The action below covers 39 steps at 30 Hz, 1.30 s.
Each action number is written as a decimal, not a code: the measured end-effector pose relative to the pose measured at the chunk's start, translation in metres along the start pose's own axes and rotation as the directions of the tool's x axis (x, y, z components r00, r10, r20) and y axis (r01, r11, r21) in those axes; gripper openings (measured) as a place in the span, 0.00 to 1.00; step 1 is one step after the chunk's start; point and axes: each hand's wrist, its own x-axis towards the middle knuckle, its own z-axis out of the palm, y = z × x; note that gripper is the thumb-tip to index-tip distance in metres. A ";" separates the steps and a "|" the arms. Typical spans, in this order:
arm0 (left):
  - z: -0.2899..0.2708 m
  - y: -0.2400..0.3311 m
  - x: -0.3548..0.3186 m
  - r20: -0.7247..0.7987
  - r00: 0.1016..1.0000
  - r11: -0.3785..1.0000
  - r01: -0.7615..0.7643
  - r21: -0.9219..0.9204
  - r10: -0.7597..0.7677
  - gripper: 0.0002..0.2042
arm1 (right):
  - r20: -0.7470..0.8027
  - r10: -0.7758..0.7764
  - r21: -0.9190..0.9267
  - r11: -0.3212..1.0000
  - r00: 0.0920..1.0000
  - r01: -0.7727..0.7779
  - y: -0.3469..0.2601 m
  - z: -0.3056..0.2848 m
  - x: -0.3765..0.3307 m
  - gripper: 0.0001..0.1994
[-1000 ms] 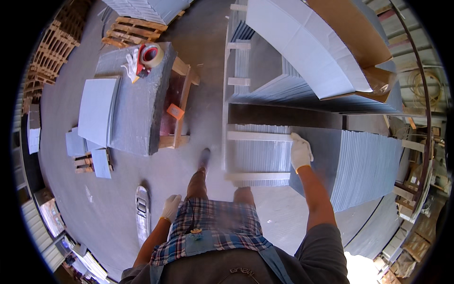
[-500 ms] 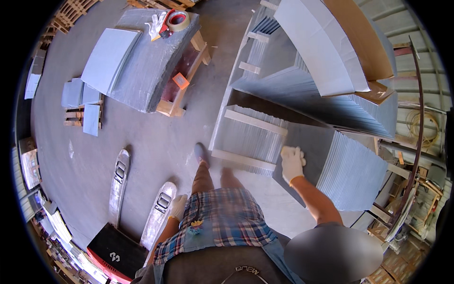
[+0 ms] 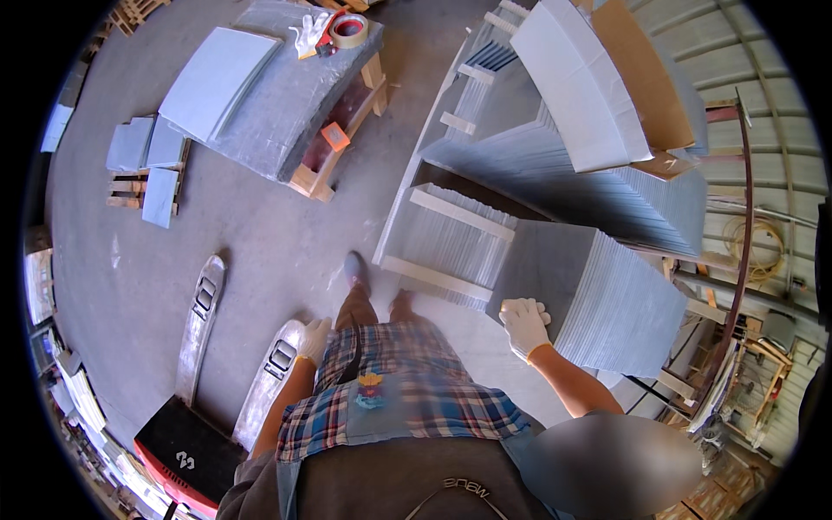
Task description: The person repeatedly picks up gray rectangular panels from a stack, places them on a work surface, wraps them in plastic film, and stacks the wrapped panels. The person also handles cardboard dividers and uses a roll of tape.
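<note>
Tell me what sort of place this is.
Probably a warehouse or workshop: a red-and-black pallet jack, stacked grey sheets and a wooden pallet point to it.

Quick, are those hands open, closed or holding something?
Left hand: nothing visible in it; open or closed, can't tell.
Right hand: at the gray stack; can't tell whether it's gripping.

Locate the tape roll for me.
In the head view, the tape roll sits toward the top, left of centre, on the grey wrapped stack, right of the white glove.
</note>
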 end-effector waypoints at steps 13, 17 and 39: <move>-0.005 0.037 -0.002 0.055 0.998 0.998 0.026 0.052 -0.029 0.22 | -0.431 0.203 -0.131 0.950 0.879 -0.283 0.141 -0.078 0.055 0.17; -0.007 0.003 0.013 0.078 0.980 0.957 -0.194 0.215 0.181 0.22 | -0.041 0.164 -0.347 0.923 0.986 -0.168 0.044 -0.037 0.051 0.15; -0.009 -0.011 -0.036 0.076 0.994 0.989 0.069 0.128 -0.079 0.20 | 0.146 0.134 -0.184 0.977 0.980 -0.106 -0.028 0.097 0.100 0.15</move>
